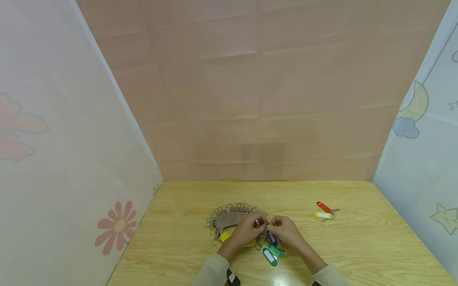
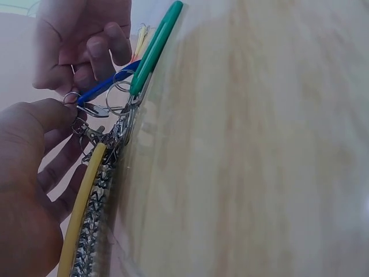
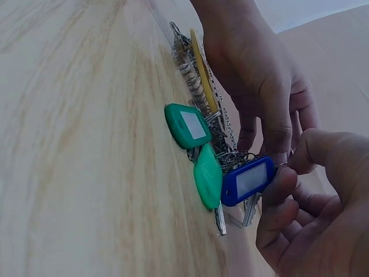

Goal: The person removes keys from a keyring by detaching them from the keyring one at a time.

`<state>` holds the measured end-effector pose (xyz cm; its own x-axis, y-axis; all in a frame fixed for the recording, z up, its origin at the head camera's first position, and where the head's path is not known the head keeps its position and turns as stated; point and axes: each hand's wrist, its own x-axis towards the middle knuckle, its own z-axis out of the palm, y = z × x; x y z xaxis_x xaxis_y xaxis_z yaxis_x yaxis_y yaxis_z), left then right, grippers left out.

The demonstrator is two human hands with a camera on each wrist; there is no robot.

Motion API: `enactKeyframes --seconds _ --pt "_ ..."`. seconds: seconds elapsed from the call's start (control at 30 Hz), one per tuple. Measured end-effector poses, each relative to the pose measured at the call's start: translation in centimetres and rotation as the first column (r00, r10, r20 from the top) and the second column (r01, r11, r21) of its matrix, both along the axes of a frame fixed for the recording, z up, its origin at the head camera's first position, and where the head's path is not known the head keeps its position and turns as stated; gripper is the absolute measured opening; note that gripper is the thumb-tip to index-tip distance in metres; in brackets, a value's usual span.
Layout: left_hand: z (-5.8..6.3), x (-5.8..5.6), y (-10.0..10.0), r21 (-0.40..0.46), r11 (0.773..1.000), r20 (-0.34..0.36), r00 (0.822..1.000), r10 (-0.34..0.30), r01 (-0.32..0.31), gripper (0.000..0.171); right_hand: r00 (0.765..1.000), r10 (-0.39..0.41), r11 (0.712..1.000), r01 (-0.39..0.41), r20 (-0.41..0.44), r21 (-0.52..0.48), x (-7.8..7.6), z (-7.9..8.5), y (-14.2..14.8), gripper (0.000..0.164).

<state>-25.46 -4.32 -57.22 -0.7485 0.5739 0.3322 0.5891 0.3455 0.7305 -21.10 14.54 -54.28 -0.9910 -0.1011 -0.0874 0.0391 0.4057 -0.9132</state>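
A curved metal key holder [image 1: 229, 218] with a yellow grip [image 1: 224, 236] and many small rings and clips along its edge lies on the table. My left hand [image 1: 247, 229] reaches over it, pinching a small metal ring [image 2: 71, 97] at its right end between thumb and fingers. Facing it, my right hand [image 1: 288, 232] pinches the ring of a blue key tag [image 3: 249, 182] with thumb and forefinger; a key [image 3: 251, 209] hangs beside that tag. Two green key tags, one darker [image 3: 187, 126] and one lighter [image 3: 208, 176], lie just below the hands. Fingertips partly hide where the rings meet.
To the right on the wooden table [image 1: 171, 222] lie a red key tag [image 1: 323, 207] and a yellow key tag [image 1: 323, 215] with keys. A brown sheet [image 1: 214, 119] stands behind the table, and patterned white sheets [image 1: 71, 159] flank it.
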Motion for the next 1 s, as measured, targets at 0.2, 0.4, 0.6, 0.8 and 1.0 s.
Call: enactKeyframes --seconds 0.2,0.4,0.6,0.8,1.0 --pt "0.14 0.16 -0.18 0.007 1.000 0.003 1.000 -0.006 0.006 0.008 0.999 -0.015 0.999 0.016 0.037 -0.035 0.24 0.16 0.20 0.014" --pt "0.21 0.18 -0.17 0.002 1.000 0.008 1.000 -0.008 0.008 0.007 0.999 -0.009 0.999 0.010 0.042 -0.040 0.42 0.09 0.26 0.014" --pt "0.13 0.06 -0.11 -0.014 1.000 -0.005 1.000 -0.013 0.013 0.009 0.999 -0.037 0.999 0.037 0.016 -0.005 0.44 -0.02 -0.09 0.009" --pt "0.14 0.02 -0.04 -0.036 0.999 -0.021 1.000 -0.023 0.022 0.008 0.998 -0.058 0.998 0.058 0.015 -0.007 0.45 -0.33 -0.20 0.008" --pt "0.30 0.10 -0.21 -0.018 0.999 -0.017 0.999 -0.045 0.045 0.008 1.000 -0.010 0.999 0.010 0.005 -0.037 0.26 -0.73 0.11 0.008"
